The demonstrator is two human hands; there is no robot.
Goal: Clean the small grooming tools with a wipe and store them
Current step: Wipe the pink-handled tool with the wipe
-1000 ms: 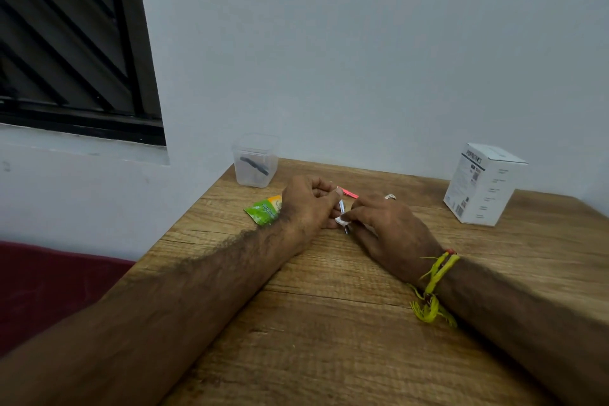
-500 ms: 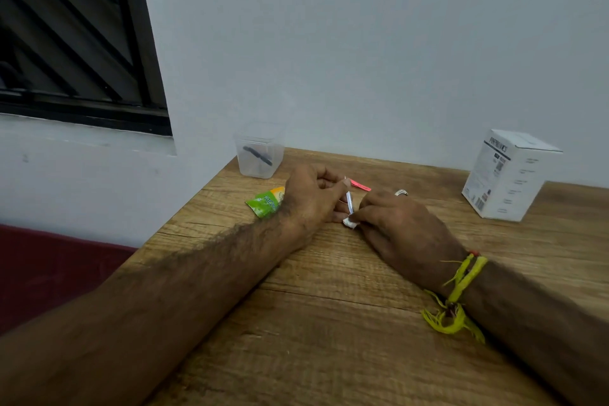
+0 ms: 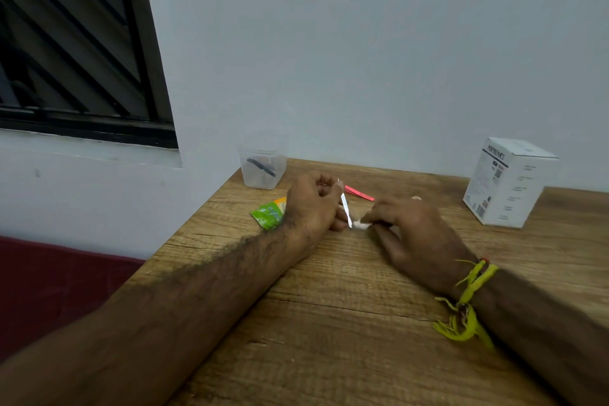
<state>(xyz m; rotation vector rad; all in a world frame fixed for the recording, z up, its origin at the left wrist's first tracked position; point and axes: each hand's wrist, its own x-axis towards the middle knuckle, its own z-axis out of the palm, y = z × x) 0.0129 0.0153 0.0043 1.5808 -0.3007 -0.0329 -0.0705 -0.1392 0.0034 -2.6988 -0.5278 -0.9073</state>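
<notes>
My left hand (image 3: 309, 204) pinches a thin silver metal tool (image 3: 345, 206), held nearly upright with its lower tip just above the wooden table (image 3: 329, 306). My right hand (image 3: 415, 237) pinches a small white wipe (image 3: 362, 225) right beside that lower tip. A red-pink tool (image 3: 359, 193) lies flat on the table just behind both hands. At the table's back left corner stands a clear plastic container (image 3: 263, 168) with a dark tool (image 3: 261, 166) inside. A small pale object (image 3: 416, 198) peeks out behind my right hand.
A green and orange sachet (image 3: 269, 212) lies left of my left hand. A white cardboard box (image 3: 509, 181) stands at the back right. The wall runs along the table's back edge, with a dark window at upper left. The table's left edge drops off to a red surface (image 3: 49, 290).
The wipe in my right hand has slid down the silver tool and now sits off its lower tip. The camera view has shifted slightly.
</notes>
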